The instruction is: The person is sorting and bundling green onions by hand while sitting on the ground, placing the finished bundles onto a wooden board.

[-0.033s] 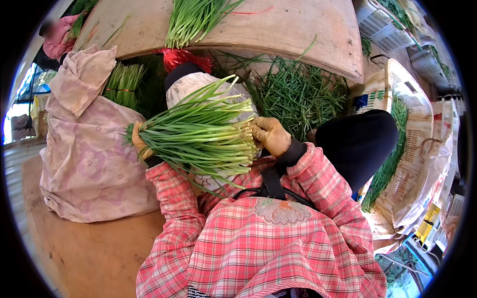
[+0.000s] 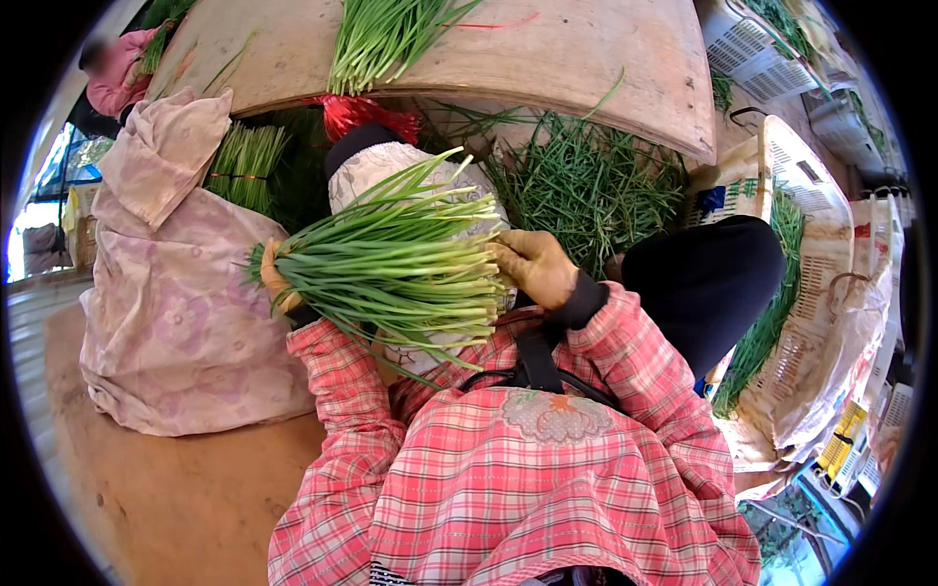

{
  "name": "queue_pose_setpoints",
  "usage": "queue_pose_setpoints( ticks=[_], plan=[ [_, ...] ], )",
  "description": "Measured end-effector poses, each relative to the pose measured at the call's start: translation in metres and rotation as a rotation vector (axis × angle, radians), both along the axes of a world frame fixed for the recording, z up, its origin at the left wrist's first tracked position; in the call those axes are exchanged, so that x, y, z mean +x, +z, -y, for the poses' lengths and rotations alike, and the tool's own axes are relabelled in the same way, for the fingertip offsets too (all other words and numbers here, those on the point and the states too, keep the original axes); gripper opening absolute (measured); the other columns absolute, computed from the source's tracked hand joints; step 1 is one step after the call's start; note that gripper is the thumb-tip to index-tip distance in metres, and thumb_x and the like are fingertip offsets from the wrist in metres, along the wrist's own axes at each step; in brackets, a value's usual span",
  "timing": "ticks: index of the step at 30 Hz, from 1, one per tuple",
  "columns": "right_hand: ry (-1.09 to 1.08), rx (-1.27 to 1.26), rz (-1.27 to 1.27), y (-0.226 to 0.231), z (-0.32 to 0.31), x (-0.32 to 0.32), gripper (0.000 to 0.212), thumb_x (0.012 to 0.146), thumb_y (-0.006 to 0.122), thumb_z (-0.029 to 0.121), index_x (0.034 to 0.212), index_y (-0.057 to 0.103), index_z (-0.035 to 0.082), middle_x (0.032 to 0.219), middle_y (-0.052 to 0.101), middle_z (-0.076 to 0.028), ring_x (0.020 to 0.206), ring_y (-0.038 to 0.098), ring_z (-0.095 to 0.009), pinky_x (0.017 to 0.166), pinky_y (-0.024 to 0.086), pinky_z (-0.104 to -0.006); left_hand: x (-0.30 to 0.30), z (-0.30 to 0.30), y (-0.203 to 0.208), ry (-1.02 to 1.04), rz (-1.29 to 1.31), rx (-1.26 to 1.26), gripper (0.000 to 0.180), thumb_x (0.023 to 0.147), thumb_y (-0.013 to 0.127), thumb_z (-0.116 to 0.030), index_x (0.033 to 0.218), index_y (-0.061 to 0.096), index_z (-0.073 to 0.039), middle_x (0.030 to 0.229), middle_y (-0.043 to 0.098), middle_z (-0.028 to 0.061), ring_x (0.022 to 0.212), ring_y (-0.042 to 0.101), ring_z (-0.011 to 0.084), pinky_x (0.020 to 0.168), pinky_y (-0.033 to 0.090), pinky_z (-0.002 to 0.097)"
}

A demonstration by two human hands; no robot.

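Note:
A loose fan of green chives lies across my lap, leaf tips to the left and pale stem ends to the right. My left hand, in a tan glove, is closed around the leafy end; leaves hide part of its fingers. At the pale ends my right hand, gloved alike, has its thumb and fingers pinched on the stems. Partly hidden behind the bunch is a pale patterned cloth over my knee.
A wooden board ahead bears another chive bunch. Below it are red ties and loose green leaves. Tied bunches stand beside a floral cloth at left. White crates line the right; a co-worker sits far left.
My right hand has shifted very slightly to the right at the stem ends. My left hand and the bunch stay almost in place.

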State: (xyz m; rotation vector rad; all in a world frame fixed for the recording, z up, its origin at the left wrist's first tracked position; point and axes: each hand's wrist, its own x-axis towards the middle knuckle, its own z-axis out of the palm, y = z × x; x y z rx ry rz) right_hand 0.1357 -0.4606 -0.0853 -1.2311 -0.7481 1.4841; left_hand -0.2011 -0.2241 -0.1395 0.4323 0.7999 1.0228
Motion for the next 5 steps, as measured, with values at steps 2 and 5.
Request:
queue_pose_setpoints(
  ticks=[2,5],
  plan=[
    [-0.079,0.015,0.179,0.005,0.01,0.008,0.025,0.092,0.053,0.021,0.096,0.061,-0.002,0.073,0.06,-0.003,0.058,0.045,-0.006,0.053,0.04,-0.0221,0.003,0.001,0.004,0.048,-0.053,-0.03,0.031,0.09,0.048,-0.024,0.063,0.05,-0.011,0.065,0.058,0.0046,0.061,0.056,0.0197,0.06,0.049,0.0361],
    [-0.288,0.023,0.203,0.017,0.025,0.03,0.022,0.093,0.051,0.019,0.091,0.061,0.0,0.068,0.059,-0.003,0.052,0.042,-0.005,0.047,0.037,-0.0203,0.01,0.003,0.005,0.131,-0.06,-0.085,0.031,0.087,0.052,-0.032,0.065,0.053,-0.01,0.071,0.064,0.0071,0.064,0.061,0.0216,0.065,0.052,0.0369]
  ],
)
